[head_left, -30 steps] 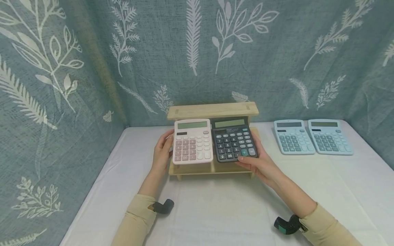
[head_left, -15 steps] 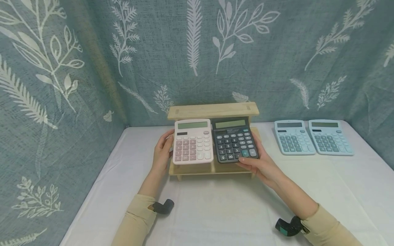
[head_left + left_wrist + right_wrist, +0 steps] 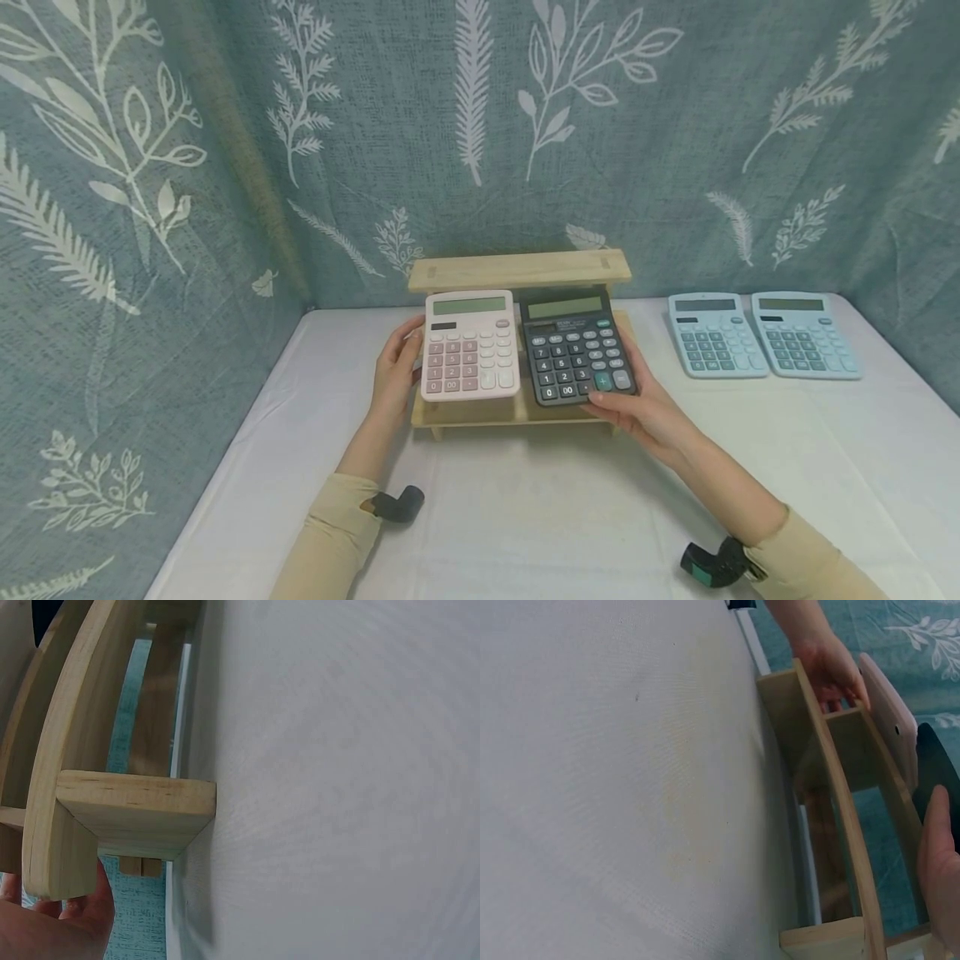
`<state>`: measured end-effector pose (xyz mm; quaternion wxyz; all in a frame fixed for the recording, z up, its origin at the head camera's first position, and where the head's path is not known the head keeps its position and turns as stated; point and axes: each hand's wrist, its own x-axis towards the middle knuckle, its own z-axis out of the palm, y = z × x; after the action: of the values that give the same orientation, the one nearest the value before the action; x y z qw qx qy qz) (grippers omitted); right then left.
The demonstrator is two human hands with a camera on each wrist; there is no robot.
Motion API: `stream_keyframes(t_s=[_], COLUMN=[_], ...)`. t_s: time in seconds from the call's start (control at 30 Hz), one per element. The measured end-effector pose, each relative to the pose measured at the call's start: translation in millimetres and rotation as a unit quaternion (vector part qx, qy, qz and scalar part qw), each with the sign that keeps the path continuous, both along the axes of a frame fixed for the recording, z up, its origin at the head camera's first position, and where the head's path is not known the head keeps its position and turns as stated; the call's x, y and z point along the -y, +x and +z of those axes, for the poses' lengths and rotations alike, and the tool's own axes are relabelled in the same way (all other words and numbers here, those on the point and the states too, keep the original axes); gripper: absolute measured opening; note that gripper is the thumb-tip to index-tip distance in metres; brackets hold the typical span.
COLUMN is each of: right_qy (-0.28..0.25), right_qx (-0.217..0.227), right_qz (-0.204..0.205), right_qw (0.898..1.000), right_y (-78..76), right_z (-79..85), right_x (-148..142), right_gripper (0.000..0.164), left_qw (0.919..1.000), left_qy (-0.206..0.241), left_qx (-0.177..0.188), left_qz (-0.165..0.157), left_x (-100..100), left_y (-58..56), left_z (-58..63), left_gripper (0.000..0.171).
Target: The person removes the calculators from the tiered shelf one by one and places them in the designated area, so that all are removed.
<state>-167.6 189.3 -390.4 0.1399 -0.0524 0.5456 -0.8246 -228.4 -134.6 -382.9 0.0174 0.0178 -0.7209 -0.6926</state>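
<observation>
Black rectangular plastic calculator (image 3: 581, 346) is pinched by the right hand (image 3: 647, 412), its underside hidden; leftward, the partly hidden left hand (image 3: 392, 371) grips the pale wooden stand (image 3: 517, 269) beside a pale-pink rectangular calculator (image 3: 470, 346).

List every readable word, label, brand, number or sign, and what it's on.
"7 8 9", "4 5 6", "1 2 3", "0 00": number keys of the pink calculator.
"7 8 9", "4 5 6", "1 2 3", "0 00", "+": keys of the black calculator; brand too blurred.
Left blue calculator, right blue calculator: labels too small to read.
Other small key labels: unreadable.
</observation>
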Motion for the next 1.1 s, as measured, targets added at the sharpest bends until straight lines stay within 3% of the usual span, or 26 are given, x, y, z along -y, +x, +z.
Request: stream_keyframes(t_s=[0.2, 0.53, 1.1], right_qy=[0.008, 0.006, 0.001], right_qx=[0.008, 0.005, 0.001], right_qz=[0.001, 0.011, 0.001], right_qw=[1.000, 1.000, 1.000], right_y=[4.3, 14.8, 36.2], right_z=[0.8, -2.3, -8.6], right_x=[-2.8, -10.7, -34.4], right_gripper=[0.105, 0.106, 0.108], left_qw=[1.0000, 0.9999, 0.9998], left_qy=[0.005, 0.009, -0.004], left_qx=[0.001, -0.008, -0.015], left_qz=[0.001, 0.008, 0.012], left_x=[0.0, 6.7, 6.3], left_y=[-0.3, -18.5, -19.5], left_z=[0.0, -27.2, -28.5], left_gripper=[0.044, 0.046, 0.049])
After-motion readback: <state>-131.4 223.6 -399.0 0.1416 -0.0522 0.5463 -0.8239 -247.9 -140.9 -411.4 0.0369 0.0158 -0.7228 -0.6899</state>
